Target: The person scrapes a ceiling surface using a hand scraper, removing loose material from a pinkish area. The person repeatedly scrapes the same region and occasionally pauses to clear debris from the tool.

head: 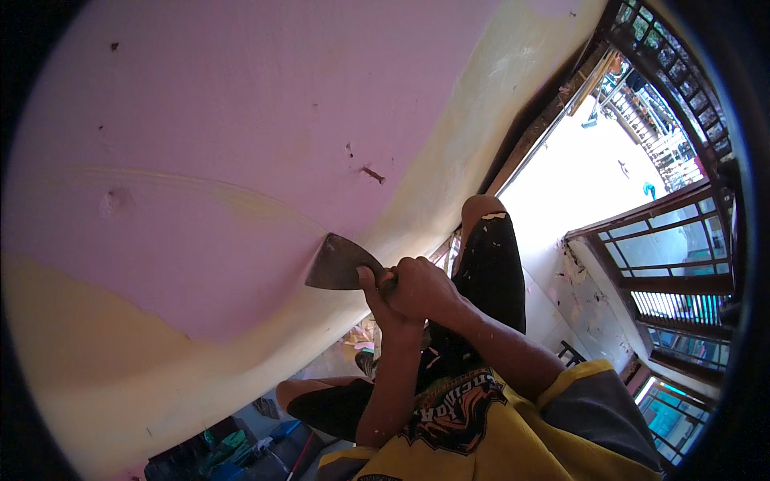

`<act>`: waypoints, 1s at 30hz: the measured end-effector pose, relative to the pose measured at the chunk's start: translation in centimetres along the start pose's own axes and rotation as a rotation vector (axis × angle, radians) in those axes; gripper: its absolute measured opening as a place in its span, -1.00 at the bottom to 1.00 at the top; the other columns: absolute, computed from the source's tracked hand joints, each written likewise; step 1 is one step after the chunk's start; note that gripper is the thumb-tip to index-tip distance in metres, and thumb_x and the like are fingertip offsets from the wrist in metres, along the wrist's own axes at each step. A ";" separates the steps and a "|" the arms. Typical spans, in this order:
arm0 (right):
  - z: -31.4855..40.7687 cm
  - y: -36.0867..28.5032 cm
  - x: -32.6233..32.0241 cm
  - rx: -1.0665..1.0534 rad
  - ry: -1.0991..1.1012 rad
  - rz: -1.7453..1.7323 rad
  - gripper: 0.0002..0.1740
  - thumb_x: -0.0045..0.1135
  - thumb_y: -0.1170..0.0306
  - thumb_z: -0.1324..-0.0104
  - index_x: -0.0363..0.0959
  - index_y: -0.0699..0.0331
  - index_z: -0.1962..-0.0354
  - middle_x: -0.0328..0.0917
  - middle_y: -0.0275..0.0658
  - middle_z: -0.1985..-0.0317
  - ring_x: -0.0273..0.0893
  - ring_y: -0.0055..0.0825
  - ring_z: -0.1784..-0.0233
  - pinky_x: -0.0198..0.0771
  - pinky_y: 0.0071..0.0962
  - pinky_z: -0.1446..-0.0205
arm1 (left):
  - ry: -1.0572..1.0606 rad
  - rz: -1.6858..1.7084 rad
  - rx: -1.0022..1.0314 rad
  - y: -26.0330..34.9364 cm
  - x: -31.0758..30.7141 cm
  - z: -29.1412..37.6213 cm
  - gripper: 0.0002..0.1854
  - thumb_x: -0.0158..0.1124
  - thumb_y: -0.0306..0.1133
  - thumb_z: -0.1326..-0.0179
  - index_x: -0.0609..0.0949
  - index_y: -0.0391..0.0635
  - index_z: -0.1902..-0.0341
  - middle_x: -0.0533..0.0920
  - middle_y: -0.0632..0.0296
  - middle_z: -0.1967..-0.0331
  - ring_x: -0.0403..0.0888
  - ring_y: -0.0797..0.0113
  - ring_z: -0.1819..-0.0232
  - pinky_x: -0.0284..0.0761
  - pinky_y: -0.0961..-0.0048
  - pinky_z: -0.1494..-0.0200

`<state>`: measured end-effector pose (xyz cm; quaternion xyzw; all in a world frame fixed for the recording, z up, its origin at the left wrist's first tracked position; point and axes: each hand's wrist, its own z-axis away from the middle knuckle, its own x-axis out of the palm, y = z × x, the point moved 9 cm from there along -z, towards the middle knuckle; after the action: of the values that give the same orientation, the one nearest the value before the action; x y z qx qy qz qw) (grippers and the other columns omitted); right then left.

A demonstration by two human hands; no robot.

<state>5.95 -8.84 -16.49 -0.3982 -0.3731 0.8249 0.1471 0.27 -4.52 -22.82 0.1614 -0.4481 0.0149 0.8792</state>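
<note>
A broad-bladed paint scraper (340,267) is held in both hands, its blade edge against the painted wall (252,108). My left hand (385,306) closes around the scraper from below, with the thumb up by the base of the blade. Over the handle wraps my right hand (421,285), hiding most of it. Pink paint covers much of the wall, and pale cream areas show along its lower left and right side. A thin yellowish line curves across the pink to the blade's upper corner.
A rusty nail (373,175) juts from the wall above the blade. My bent knees flank my arms. To the right are a bright doorway (577,162) and barred windows (668,240). Dark items and green plastic (228,448) lie low at left. Paint flakes (361,340) litter the area below.
</note>
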 end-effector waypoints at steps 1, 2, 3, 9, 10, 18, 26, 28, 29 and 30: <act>0.0 0.0 -0.1 0.018 -0.002 0.008 -0.56 -0.03 0.19 -0.13 0.51 0.46 0.60 0.52 0.21 0.52 0.56 0.07 0.39 0.48 -0.10 0.23 | -0.046 0.026 -0.032 -0.2 0.6 -0.1 -0.47 0.18 0.24 -0.11 0.52 0.00 0.62 0.58 0.26 0.52 0.55 0.32 0.38 0.52 0.31 0.22; 0.0 0.1 -0.3 0.041 0.012 -0.004 -0.57 -0.04 0.19 -0.14 0.51 0.46 0.60 0.52 0.21 0.52 0.56 0.07 0.38 0.48 -0.10 0.23 | -0.011 0.035 -0.041 -0.3 0.4 0.0 -0.48 0.14 0.21 -0.15 0.52 -0.01 0.59 0.58 0.24 0.51 0.56 0.29 0.39 0.52 0.29 0.21; 0.1 -0.2 -0.6 0.013 0.017 0.014 -0.57 -0.03 0.20 -0.13 0.50 0.46 0.60 0.51 0.21 0.52 0.56 0.08 0.39 0.48 -0.09 0.24 | -0.062 0.012 -0.034 -0.3 1.0 0.0 -0.47 0.16 0.24 -0.12 0.52 0.01 0.62 0.58 0.26 0.52 0.56 0.31 0.38 0.52 0.29 0.21; 0.5 -0.2 -1.8 -0.026 0.046 -0.008 -0.60 0.01 0.20 -0.10 0.52 0.44 0.58 0.51 0.19 0.55 0.55 0.09 0.41 0.48 -0.10 0.26 | -0.101 0.056 -0.018 -0.8 1.2 -0.2 -0.47 0.14 0.21 -0.16 0.53 -0.02 0.59 0.60 0.28 0.51 0.55 0.35 0.37 0.49 0.38 0.20; 0.4 -0.3 -1.7 -0.036 0.039 0.022 -0.60 0.01 0.20 -0.10 0.53 0.43 0.58 0.51 0.19 0.56 0.55 0.08 0.42 0.48 -0.10 0.27 | -0.081 0.078 -0.017 -0.8 1.0 -0.3 -0.47 0.14 0.21 -0.16 0.53 -0.02 0.59 0.60 0.28 0.50 0.55 0.35 0.37 0.49 0.38 0.20; -0.4 -1.7 -2.2 -0.091 0.134 0.074 -0.61 0.00 0.15 -0.12 0.57 0.34 0.55 0.53 0.15 0.54 0.56 0.07 0.40 0.48 -0.11 0.23 | -0.145 0.072 0.015 0.4 2.4 -0.5 -0.47 0.17 0.22 -0.13 0.52 -0.02 0.59 0.59 0.26 0.47 0.53 0.35 0.33 0.47 0.38 0.15; 0.5 -1.1 -2.9 -0.012 0.078 0.069 -0.61 0.02 0.16 -0.17 0.58 0.35 0.49 0.56 0.11 0.50 0.59 0.02 0.35 0.50 -0.13 0.18 | -0.075 -0.051 0.066 -0.2 2.6 -0.3 -0.47 0.16 0.26 -0.11 0.50 0.01 0.56 0.56 0.31 0.47 0.54 0.38 0.34 0.51 0.35 0.15; 0.7 -1.3 -3.4 -0.027 0.131 0.069 -0.60 0.02 0.16 -0.17 0.57 0.36 0.52 0.56 0.12 0.51 0.59 0.03 0.36 0.50 -0.13 0.19 | -0.066 -0.027 0.019 -0.6 2.3 -0.2 -0.45 0.18 0.29 -0.07 0.50 0.03 0.60 0.56 0.32 0.50 0.54 0.39 0.36 0.53 0.33 0.16; 0.7 -1.1 -3.1 -0.004 0.096 0.070 -0.60 0.02 0.16 -0.17 0.57 0.36 0.52 0.56 0.12 0.50 0.58 0.03 0.36 0.50 -0.13 0.19 | -0.056 -0.023 0.007 -0.7 2.1 -0.1 -0.45 0.17 0.29 -0.08 0.50 0.03 0.62 0.56 0.32 0.50 0.55 0.39 0.36 0.53 0.33 0.16; 0.7 -1.0 -2.9 0.015 0.060 0.066 -0.60 0.02 0.16 -0.17 0.56 0.37 0.52 0.55 0.12 0.50 0.58 0.03 0.36 0.49 -0.13 0.19 | -0.046 -0.022 0.000 -0.6 2.1 0.0 -0.45 0.17 0.29 -0.08 0.50 0.04 0.64 0.57 0.32 0.51 0.55 0.39 0.37 0.53 0.33 0.17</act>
<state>7.24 -10.06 -13.89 -0.4340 -0.3490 0.8198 0.1337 1.68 -5.36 -21.32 0.1664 -0.4664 0.0015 0.8688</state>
